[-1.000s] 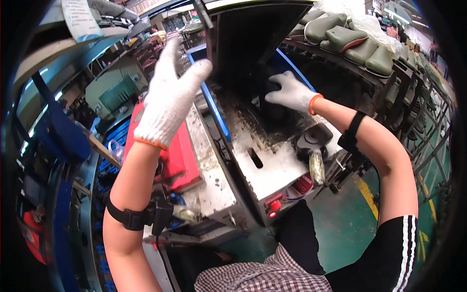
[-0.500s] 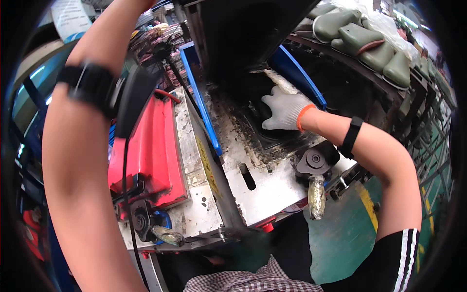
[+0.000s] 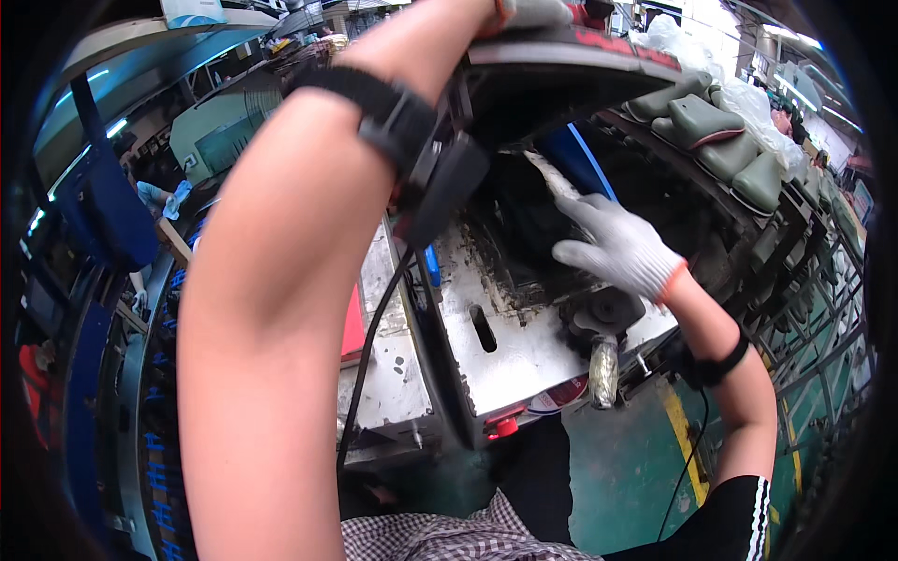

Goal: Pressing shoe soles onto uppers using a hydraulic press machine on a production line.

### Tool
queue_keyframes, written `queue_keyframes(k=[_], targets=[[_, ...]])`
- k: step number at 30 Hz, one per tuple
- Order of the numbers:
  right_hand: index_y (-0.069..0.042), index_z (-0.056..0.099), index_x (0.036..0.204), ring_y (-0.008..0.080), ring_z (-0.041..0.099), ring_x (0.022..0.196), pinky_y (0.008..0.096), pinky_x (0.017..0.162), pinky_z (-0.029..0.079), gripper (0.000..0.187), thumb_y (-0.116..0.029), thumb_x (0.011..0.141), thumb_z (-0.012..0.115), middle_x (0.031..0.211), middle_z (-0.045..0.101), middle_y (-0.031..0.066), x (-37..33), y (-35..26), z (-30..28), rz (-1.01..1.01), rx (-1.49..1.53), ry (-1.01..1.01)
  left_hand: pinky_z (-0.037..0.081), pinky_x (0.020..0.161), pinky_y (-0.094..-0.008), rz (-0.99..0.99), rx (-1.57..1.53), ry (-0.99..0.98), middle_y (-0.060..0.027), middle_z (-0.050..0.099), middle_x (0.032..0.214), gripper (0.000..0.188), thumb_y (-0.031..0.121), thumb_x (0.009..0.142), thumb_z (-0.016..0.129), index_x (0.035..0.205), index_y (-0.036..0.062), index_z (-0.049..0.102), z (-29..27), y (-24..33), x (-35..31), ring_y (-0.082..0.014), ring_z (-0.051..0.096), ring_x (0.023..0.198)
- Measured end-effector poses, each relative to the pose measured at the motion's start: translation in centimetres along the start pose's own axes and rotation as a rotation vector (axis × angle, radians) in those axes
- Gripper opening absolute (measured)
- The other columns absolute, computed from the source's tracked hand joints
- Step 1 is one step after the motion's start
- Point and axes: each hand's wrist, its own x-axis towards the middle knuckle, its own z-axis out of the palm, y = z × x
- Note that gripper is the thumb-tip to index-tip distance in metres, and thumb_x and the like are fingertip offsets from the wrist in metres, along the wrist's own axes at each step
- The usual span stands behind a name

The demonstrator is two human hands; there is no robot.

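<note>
My left hand, in a pale glove with an orange cuff, is at the top edge of the view by the upper rim of a raised dark lid. A red and black part lies at its fingers, which are partly cut off, so their grip is unclear. My right hand, also gloved, hovers at the right side of a black mould set in a worn metal bench. Its fingers are spread with nothing in them. Below it stands a dark round clamp with a tape-wrapped handle.
Blue side panel beside the mould. Green boot-shaped pieces and clear plastic fill a rack at the right. A red button sits on the bench's front edge. A black cable hangs from my left wrist.
My left arm has swung right, and the lid has tilted lower toward the mould. My right hand has drawn back from the mould to the right. The view has shifted.
</note>
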Motion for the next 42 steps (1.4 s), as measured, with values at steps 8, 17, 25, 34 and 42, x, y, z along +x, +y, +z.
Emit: queue_keyframes(k=[8, 17, 25, 34, 42], targets=[[-0.005, 0.069, 0.12, 0.0373, 0.063, 0.114, 0.0496, 0.099, 0.05, 0.054, -0.03, 0.076, 0.085, 0.109, 0.069, 0.0138, -13.8, -5.1, 3.5, -0.308, 0.07, 0.259, 0.052, 0.096, -0.0494, 0.146, 0.175, 0.345, -0.0189, 0.069, 0.108, 0.037, 0.018, 0.083, 0.067, 0.118, 0.0068, 0.066, 11.6, 3.8, -10.2, -0.0391, 0.066, 0.106], [-0.009, 0.07, 0.102, 0.0362, 0.068, 0.106, 0.0491, 0.095, 0.055, 0.037, -0.002, 0.066, 0.075, 0.101, 0.069, 0.0104, -15.2, -3.4, 7.4, -0.398, -0.067, 0.497, 0.049, 0.089, -0.0513, 0.264, -0.055, 0.372, -0.0132, 0.06, 0.087, 0.04, 0.003, 0.073, 0.065, 0.113, 0.0068, 0.063, 20.8, 5.4, -20.5, -0.0364, 0.061, 0.089], [-0.004, 0.071, 0.115, 0.0325, 0.068, 0.105, 0.0421, 0.095, 0.055, 0.03, 0.005, 0.087, 0.064, 0.11, 0.07, 0.0125, -14.8, 7.8, 7.8, -0.064, -0.001, 0.865, 0.045, 0.1, -0.0519, 0.152, -0.032, 0.379, -0.0124, 0.062, 0.088, 0.038, 0.013, 0.073, 0.07, 0.11, 0.0085, 0.065, 21.3, 6.6, -21.3, -0.0358, 0.062, 0.093], [0.0, 0.068, 0.117, 0.0301, 0.062, 0.111, 0.0379, 0.097, 0.05, 0.041, 0.02, 0.083, 0.057, 0.117, 0.064, 0.0154, -12.4, -4.9, 10.6, -0.26, 0.196, 0.934, 0.053, 0.093, -0.0492, 0.038, -0.107, 0.081, -0.0176, 0.07, 0.106, 0.035, 0.017, 0.079, 0.069, 0.112, 0.0026, 0.069, 5.0, 2.7, -31.4, -0.0397, 0.067, 0.103], [-0.003, 0.06, 0.137, 0.0332, 0.07, 0.104, 0.0408, 0.092, 0.055, 0.049, -0.015, 0.092, 0.073, 0.121, 0.067, 0.0198, -6.8, -25.5, 12.7, -0.3, 0.627, -0.059, 0.055, 0.086, -0.0488, -0.352, 0.263, -0.1, -0.0156, 0.072, 0.095, 0.028, 0.035, 0.091, 0.07, 0.104, 0.0099, 0.073, -5.2, -8.0, -44.9, -0.0377, 0.071, 0.093]])
